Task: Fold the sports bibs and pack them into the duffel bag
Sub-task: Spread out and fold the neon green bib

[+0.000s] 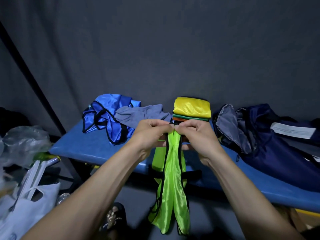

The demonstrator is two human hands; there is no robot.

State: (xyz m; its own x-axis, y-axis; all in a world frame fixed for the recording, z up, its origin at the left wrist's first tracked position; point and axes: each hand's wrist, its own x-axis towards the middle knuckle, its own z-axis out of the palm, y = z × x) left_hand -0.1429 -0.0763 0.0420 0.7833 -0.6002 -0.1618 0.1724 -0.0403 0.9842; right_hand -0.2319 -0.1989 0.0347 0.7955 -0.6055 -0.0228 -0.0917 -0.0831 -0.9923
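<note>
We pinch the green bib (pixel 170 184) at its top with left hand (pixel 150 134) and right hand (pixel 195 135). Its long axis hangs vertically, straps up, hem toward the floor.

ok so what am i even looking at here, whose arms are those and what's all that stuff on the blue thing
There is no machine here. A person wears a camera on their head, so you see their own arms from above. The left hand and right hand pinch the top of a lime green bib, which hangs down. On the blue bench lie a crumpled blue bib, a grey cloth, a stack of folded bibs with yellow on top, and an open navy duffel bag.
</note>
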